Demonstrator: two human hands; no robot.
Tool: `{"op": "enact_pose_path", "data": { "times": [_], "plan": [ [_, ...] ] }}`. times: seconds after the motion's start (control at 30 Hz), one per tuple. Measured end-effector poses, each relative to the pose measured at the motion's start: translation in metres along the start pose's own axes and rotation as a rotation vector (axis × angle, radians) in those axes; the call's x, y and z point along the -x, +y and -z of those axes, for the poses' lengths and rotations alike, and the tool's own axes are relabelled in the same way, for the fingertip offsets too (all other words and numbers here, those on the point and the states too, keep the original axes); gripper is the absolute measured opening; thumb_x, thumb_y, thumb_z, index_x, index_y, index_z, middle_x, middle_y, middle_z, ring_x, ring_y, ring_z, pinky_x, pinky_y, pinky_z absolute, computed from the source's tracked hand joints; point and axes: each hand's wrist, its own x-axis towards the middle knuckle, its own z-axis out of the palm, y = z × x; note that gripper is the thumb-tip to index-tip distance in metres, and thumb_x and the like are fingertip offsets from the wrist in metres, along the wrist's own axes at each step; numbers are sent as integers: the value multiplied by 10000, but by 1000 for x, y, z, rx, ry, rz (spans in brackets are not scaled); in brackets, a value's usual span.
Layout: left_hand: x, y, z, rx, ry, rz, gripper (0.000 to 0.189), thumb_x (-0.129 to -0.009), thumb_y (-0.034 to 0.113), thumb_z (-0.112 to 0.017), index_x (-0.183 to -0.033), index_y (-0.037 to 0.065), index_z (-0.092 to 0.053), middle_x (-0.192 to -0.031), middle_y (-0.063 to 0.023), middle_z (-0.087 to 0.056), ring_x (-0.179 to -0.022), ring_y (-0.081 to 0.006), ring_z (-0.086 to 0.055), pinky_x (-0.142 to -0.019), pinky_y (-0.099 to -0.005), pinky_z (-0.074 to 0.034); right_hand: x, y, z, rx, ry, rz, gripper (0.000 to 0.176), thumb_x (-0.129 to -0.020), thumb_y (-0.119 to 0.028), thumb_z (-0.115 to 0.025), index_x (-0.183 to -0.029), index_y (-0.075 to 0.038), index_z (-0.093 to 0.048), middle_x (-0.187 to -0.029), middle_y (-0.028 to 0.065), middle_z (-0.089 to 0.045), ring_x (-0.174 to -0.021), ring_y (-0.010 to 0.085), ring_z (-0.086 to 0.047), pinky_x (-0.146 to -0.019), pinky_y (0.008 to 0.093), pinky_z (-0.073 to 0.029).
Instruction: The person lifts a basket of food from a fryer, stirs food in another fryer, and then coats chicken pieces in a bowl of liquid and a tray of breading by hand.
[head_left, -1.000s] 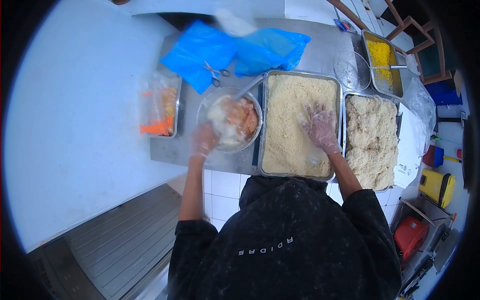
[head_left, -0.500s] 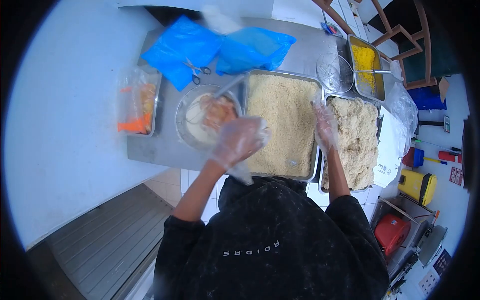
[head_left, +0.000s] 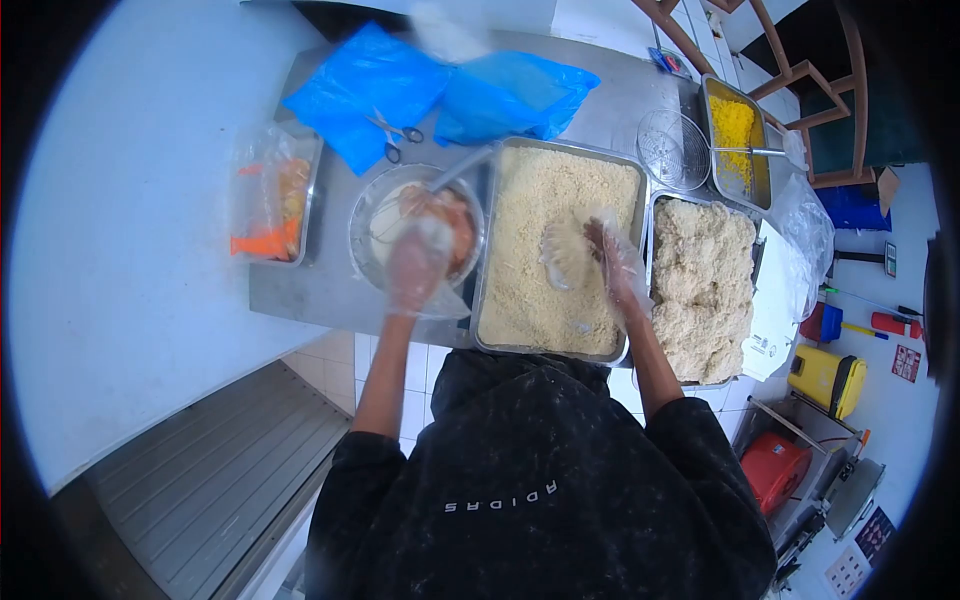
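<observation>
Head view: the left hand (head_left: 418,265) has shifted from the left edge of the tray (head_left: 545,353) to the bowl (head_left: 356,235) of meat (head_left: 463,228); the right hand (head_left: 618,268) has moved from the tray's right rim over its crumbs (head_left: 525,250). Finger spread cannot be told.

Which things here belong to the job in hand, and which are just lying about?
Apparently in the job:
bowl of raw meat and white liquid, under the left hand
tray of pale crumbs, under the right hand
possibly the heaped crumbs alongside

Apparently just lying about:
scissors, on a blue plastic bag
wire strainer
clear plastic bag
</observation>
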Motion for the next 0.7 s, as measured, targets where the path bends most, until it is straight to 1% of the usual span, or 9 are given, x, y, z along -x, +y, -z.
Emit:
{"op": "enact_pose_path", "data": {
  "times": [0.03,0.13,0.17,0.23,0.33,0.43,0.53,0.63,0.7],
  "plan": [
    [6,-7,9,-31,7,94,309,-730,176,-628,-1003,33,-606,-933,-183,-624,-866,-342,-598,-796,-407,-469,-1,-6,-3,-51,1,-3,475,-937,-382,-480,-1198,13,-520,-1192,118,-549,-1082,212,-513,-924,297,-379],
    [31,-98,-27,-226,451,-98,367,-698,158,-633,-1033,12,-594,-953,-197,-614,-873,-357,-591,-792,-419,-470,-38,-7,2,315,35,117,509,-926,-423,-474,-1158,26,-540,-1117,150,-574,-1023,262,-545,-871,339,-407],
    [33,-110,-29,-202,422,-70,367,-697,157,-634,-1031,9,-592,-958,-196,-614,-875,-360,-590,-792,-424,-470,-53,-7,2,499,57,184,512,-923,-431,-469,-1129,31,-551,-1054,161,-587,-973,280,-562,-836,360,-420],
    [33,-122,-31,-154,372,-8,368,-695,155,-635,-1027,4,-590,-968,-194,-612,-877,-367,-588,-792,-432,-471,-76,1,-3,1058,92,403,506,-923,-433,-450,-1024,44,-586,-815,180,-627,-782,321,-612,-713,423,-453],
    [36,-121,-30,-193,208,99,392,-692,166,-643,-1044,5,-580,-976,-190,-609,-893,-363,-581,-800,-431,-465,-77,21,-15,816,-101,305,500,-905,-433,-471,-957,47,-597,-789,232,-596,-776,362,-603,-699,437,-452],
    [35,-113,-27,-191,218,136,346,-697,183,-649,-985,1,-587,-921,-188,-610,-862,-370,-583,-765,-429,-472,-57,8,-12,1034,-246,113,483,-905,-436,-455,-998,15,-602,-901,237,-618,-856,369,-606,-767,423,-459],
    [37,-117,-32,-168,353,24,293,-689,185,-649,-924,22,-587,-862,-173,-606,-807,-363,-586,-706,-420,-476,-38,8,4,839,-174,92,481,-898,-447,-468,-1013,0,-602,-967,219,-622,-911,374,-596,-812,398,-457],
    [35,-124,-37,-36,386,29,249,-679,176,-644,-884,48,-584,-827,-154,-605,-767,-351,-587,-670,-408,-473,-40,88,51,1167,-63,-24,354,-923,-392,-482,-994,-80,-632,-844,162,-653,-765,272,-628,-622,350,-445],
    [35,-118,-33,-3,387,33,243,-672,171,-641,-883,60,-588,-821,-146,-605,-755,-343,-587,-666,-403,-470,-10,98,46,1458,-33,279,317,-921,-366,-493,-962,-84,-633,-823,129,-660,-794,239,-627,-615,356,-445]
  ]
}}
